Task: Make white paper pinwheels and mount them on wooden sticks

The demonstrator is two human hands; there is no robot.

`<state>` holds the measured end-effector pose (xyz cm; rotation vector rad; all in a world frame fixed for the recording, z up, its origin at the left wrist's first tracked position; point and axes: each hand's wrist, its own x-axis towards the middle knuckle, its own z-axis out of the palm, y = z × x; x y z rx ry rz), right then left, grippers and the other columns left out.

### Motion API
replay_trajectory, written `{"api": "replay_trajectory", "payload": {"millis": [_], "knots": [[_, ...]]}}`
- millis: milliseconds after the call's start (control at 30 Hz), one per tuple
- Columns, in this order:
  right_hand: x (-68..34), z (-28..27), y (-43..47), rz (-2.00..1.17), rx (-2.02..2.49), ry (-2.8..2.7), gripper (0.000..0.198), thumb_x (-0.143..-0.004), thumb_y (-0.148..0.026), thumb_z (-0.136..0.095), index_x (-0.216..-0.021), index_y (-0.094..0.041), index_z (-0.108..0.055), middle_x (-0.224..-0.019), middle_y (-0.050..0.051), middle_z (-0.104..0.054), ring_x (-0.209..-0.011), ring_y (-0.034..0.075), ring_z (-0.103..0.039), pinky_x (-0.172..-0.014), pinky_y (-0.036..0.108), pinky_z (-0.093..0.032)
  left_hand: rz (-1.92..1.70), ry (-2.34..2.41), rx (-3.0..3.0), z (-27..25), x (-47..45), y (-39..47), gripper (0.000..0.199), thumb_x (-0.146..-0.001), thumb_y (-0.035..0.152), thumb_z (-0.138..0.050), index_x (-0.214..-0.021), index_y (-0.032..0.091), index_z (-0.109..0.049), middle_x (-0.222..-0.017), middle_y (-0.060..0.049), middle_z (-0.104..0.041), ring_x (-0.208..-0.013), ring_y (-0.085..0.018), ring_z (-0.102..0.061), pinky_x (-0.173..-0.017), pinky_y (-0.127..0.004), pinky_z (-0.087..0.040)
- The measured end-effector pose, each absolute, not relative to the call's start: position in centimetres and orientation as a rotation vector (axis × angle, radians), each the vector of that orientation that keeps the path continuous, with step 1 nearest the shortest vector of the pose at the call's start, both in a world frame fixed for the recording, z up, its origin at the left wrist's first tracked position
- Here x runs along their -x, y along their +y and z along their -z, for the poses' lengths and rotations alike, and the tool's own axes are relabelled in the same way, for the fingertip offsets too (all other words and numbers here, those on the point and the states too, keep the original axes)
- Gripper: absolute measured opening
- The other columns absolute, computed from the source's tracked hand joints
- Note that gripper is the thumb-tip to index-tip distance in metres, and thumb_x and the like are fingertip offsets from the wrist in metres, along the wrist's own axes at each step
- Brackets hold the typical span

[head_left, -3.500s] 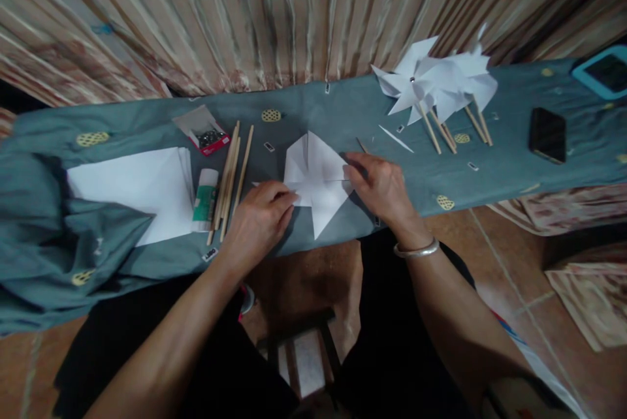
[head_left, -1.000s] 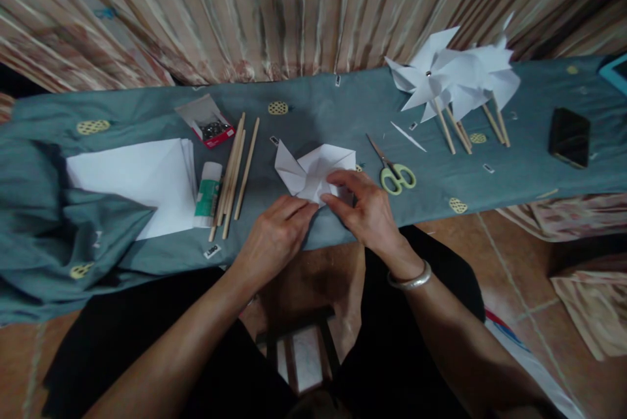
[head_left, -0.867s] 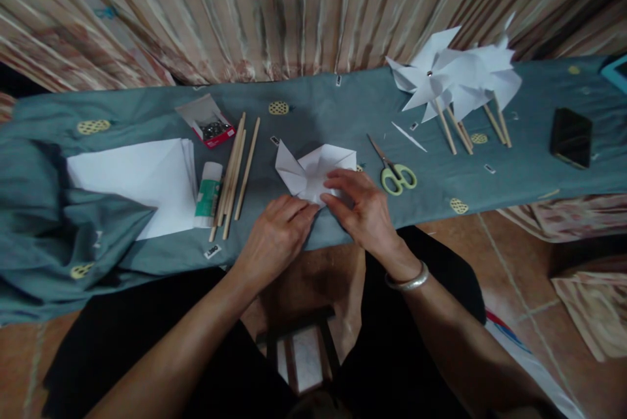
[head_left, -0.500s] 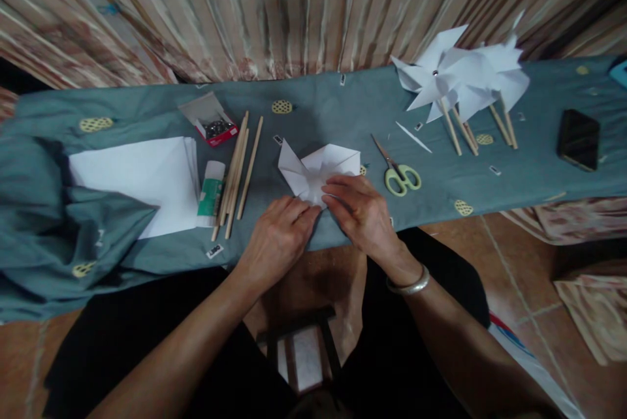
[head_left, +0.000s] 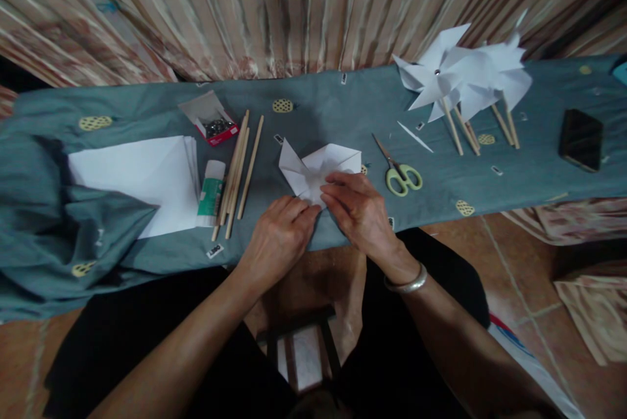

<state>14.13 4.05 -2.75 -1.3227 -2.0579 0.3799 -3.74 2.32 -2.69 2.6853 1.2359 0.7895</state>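
Observation:
A white paper pinwheel head, partly folded, lies on the cloth-covered table in front of me. My left hand is closed on its near left edge, fingers pressed against the paper. From the right, my right hand pinches the paper near its centre with thumb and fingers. My hands hide the near part of the sheet. Just right of the paper are scissors with light green handles. To the left lie several wooden sticks and a green and white glue stick.
An open red box of small metal pins stands behind the sticks. White paper sheets are stacked at left, partly under folded cloth. Finished paper pinwheels lie at the back right, near a paper strip and a dark phone.
Both hands stay at the paper in nearly the same pose. The view has shifted very slightly; nothing else has visibly moved.

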Motion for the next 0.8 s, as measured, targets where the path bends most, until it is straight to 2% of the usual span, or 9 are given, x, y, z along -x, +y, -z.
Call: {"api": "replay_trajectory", "payload": {"millis": [500,800], "knots": [[-13.91,2.86,4.21,-0.291,1.336,-2.089,0.023,-0.093,-0.023,-0.050,-0.098,-0.018,-0.072,-0.112,0.011,-0.066,-0.102,0.024,-0.059,-0.094,0.041,-0.050,-0.752,1.236,-2.653,2.75,3.71,2.46,0.019,-0.092,0.014,-0.050,-0.100,0.011,-0.066,-0.087,-0.008,-0.067,-0.081,-0.019,-0.059,-0.075,-0.033,-0.053],[-13.83,3.26,4.33,-0.239,1.385,-2.231,0.037,-0.088,-0.012,-0.043,-0.117,-0.022,-0.064,-0.137,0.010,-0.050,-0.121,0.028,-0.048,-0.103,0.045,-0.043,-0.783,1.247,-2.642,2.87,3.70,2.52,0.018,-0.091,0.013,-0.050,-0.100,0.011,-0.066,-0.087,-0.008,-0.067,-0.079,-0.019,-0.060,-0.074,-0.032,-0.054]]}}
